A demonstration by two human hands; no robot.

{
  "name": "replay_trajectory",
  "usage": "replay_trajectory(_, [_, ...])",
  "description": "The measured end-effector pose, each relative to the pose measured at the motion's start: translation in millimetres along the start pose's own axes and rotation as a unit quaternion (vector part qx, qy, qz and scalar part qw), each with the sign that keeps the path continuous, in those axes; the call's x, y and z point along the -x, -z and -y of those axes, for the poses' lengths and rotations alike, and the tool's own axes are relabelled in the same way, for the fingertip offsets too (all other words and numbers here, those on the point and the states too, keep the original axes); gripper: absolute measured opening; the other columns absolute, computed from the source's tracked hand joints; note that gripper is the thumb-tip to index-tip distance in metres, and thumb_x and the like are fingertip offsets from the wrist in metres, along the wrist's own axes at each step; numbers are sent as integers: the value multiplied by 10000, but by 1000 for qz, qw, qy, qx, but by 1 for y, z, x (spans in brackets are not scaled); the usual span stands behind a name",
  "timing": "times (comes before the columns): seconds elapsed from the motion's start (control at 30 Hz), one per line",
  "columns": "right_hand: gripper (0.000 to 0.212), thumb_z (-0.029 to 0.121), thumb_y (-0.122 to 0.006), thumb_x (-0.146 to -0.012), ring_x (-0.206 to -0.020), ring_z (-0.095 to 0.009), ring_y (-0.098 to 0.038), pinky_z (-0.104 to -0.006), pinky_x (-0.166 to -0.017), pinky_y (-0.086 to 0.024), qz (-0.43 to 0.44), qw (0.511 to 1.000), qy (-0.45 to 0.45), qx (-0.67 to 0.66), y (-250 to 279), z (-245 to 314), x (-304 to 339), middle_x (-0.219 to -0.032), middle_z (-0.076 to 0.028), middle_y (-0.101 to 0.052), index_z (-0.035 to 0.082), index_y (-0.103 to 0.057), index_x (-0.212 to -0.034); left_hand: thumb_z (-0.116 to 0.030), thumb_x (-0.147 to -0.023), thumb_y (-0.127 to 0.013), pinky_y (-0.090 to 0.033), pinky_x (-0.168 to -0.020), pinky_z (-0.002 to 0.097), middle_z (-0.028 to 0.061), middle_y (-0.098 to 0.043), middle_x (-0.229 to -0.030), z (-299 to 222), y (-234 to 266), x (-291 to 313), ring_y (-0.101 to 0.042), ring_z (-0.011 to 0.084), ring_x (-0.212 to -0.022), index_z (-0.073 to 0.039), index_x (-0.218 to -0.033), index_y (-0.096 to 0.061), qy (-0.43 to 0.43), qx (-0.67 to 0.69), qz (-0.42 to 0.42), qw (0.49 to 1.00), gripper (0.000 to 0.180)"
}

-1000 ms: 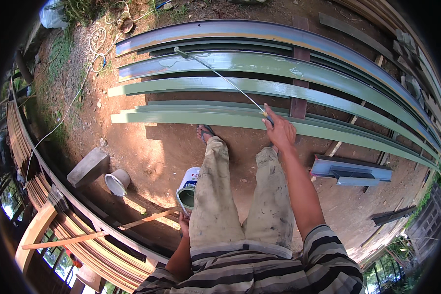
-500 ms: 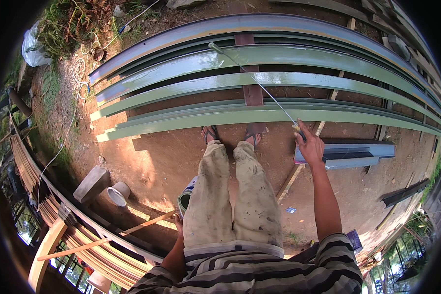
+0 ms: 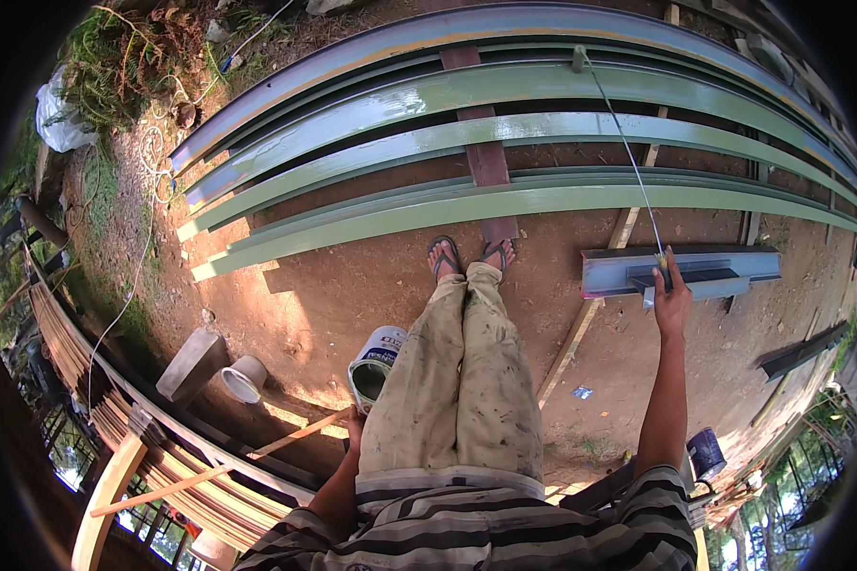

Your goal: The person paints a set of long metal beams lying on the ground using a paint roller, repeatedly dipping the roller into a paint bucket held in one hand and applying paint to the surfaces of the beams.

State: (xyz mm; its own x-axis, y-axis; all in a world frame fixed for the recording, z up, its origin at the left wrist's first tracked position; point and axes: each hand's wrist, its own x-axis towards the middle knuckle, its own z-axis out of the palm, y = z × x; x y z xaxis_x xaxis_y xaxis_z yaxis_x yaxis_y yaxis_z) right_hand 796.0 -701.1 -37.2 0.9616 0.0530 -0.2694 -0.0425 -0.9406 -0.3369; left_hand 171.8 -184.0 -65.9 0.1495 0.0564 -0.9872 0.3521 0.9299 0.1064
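A long thin-rodded paint roller (image 3: 579,59) is gripped at its handle by my right hand (image 3: 673,301), fingers closed round it. The roller's small green head rests against the far edge of a wet-looking green metal beam (image 3: 533,84). My left hand (image 3: 355,424) is low beside my leg, fingers curled at the base of a white and blue paint can (image 3: 383,344). Dark green paint shows inside the can's tilted mouth. Part of that hand is hidden by the can and my trousers.
More green beams (image 3: 428,203) lie parallel across a brown support (image 3: 488,164) before my feet. Short grey metal channels (image 3: 676,274) lie at right, near a wooden strip (image 3: 573,347). At left are a concrete block (image 3: 192,364), a white bucket (image 3: 244,379) and stacked wooden strips (image 3: 176,468).
My right hand and the roller have moved right along the beam. My feet stand closer together, shifted right. The paint can shows more fully beside my leg.
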Motion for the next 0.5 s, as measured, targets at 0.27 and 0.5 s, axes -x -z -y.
replay_trajectory(0.27, [529, 365, -674, -957, -952, -438, -694, -507, -788, -546, 99, 988, 55, 101, -18, 111, -6, -1076, -205, -731, 319, -540, -1467, -452, -1072, -420, -504, -810, 393, 25, -633, -868, 8, -21, -7, -585, 219, -801, -126, -1057, -593, -96, 178, -105, 974, 369])
replay_trajectory(0.5, [541, 403, -655, -959, -909, -436, -696, -524, -781, -539, 136, 983, 50, 116, -54, 218, 0, -1021, -190, -739, 408, -500, -1477, -513, -1046, -446, -500, -815, 391, 26, -624, -869, 18, -63, 0, -571, 211, -782, -113, -1026, -591, -50, 219, -109, 968, 427])
